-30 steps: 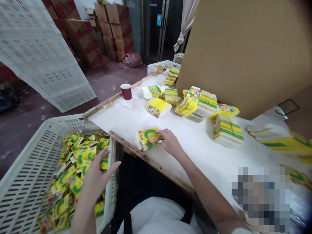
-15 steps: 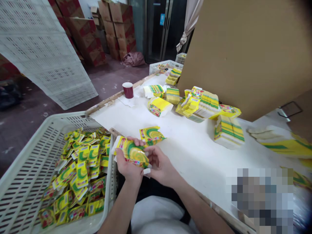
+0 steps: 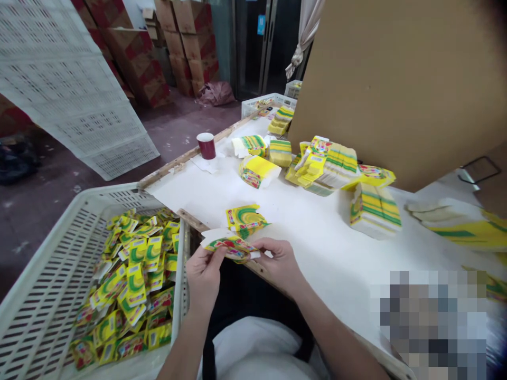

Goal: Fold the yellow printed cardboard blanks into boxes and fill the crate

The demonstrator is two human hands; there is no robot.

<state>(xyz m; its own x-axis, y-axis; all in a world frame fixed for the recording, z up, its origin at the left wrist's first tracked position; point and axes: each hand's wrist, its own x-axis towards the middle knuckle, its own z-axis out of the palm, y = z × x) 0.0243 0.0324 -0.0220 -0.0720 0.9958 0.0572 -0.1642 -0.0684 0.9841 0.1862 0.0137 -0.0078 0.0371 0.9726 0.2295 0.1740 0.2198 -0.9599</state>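
Between my two hands, over the table's near edge, is a small yellow and green printed carton [image 3: 227, 244]. My left hand [image 3: 204, 269] pinches its left part, thumb on the near side. With thumb and fingers closed, my right hand [image 3: 279, 258] grips the right end, where a white flap shows. Just behind it another yellow printed carton [image 3: 247, 217] lies on the white tabletop [image 3: 301, 227]. To the left, a white plastic crate [image 3: 43, 301] holds a heap of filled yellow and green packs [image 3: 134, 285]. What is inside the held carton is hidden.
Stacks of flat cartons [image 3: 376, 211] stand along the table, near a tall brown board [image 3: 396, 89]. A dark red cup [image 3: 206, 146] sits at the far left edge. White stacked crates [image 3: 103, 116] and brown boxes [image 3: 194, 47] are beyond. A blurred patch covers the lower right.
The carton has been turned so its narrow printed side faces me, and raised slightly to the right. My right hand has shifted from its near face to its right end.
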